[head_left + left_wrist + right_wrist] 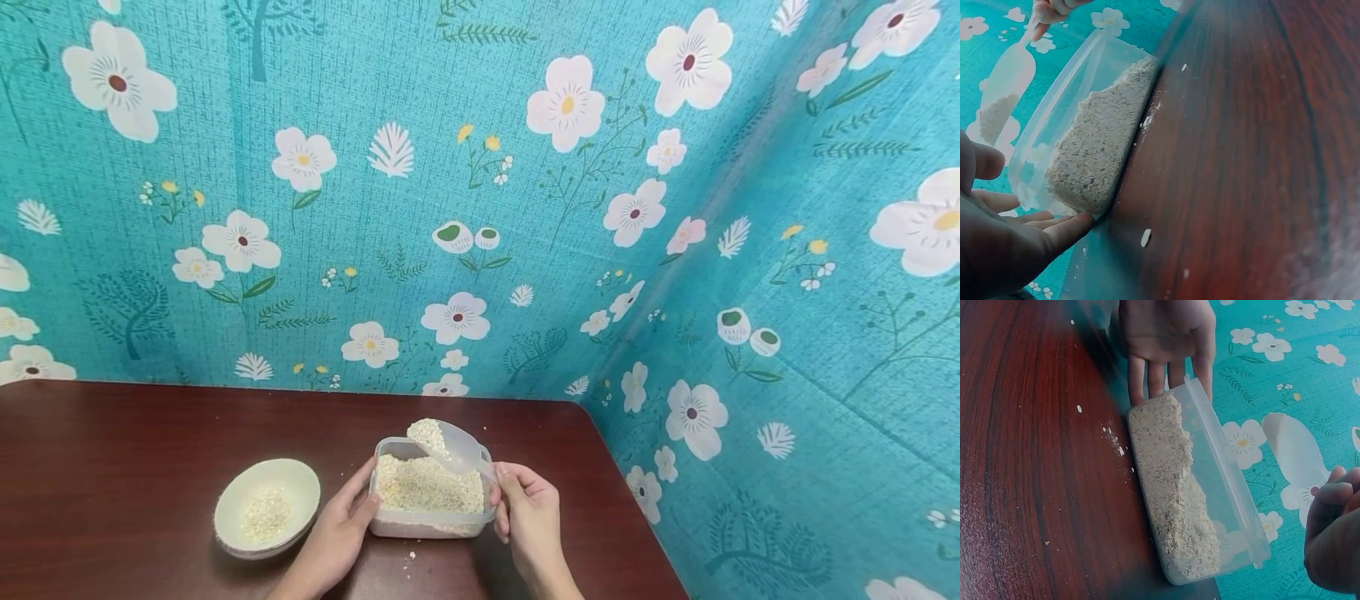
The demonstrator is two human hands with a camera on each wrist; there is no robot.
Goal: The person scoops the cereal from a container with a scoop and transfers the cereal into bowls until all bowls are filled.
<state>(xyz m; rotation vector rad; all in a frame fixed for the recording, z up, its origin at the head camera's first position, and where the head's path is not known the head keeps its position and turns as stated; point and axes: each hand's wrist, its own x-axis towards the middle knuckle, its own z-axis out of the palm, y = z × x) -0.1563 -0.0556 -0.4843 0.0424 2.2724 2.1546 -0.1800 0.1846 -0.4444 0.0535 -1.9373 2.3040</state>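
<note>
My right hand (532, 512) grips the handle of a translucent plastic scoop (463, 450) between thumb and fingers. Pale oat flakes lie in the scoop's bowl, which is raised over the far side of a clear rectangular plastic container (431, 518). More oats (1169, 481) fill much of that container, banked unevenly against its near wall. Against the container's left end rests my left hand (341, 529), its fingers (1069, 234) nearly straight along the end wall and the thumb by the rim. To the left stands a white bowl (242, 485) with a small heap of oats in it.
The dark reddish-brown wooden table (112, 467) carries a few spilled flakes (411, 557) in front of the container. Behind it and on the right hangs a turquoise flowered cloth (405, 275). The table's right edge runs close beside my right hand.
</note>
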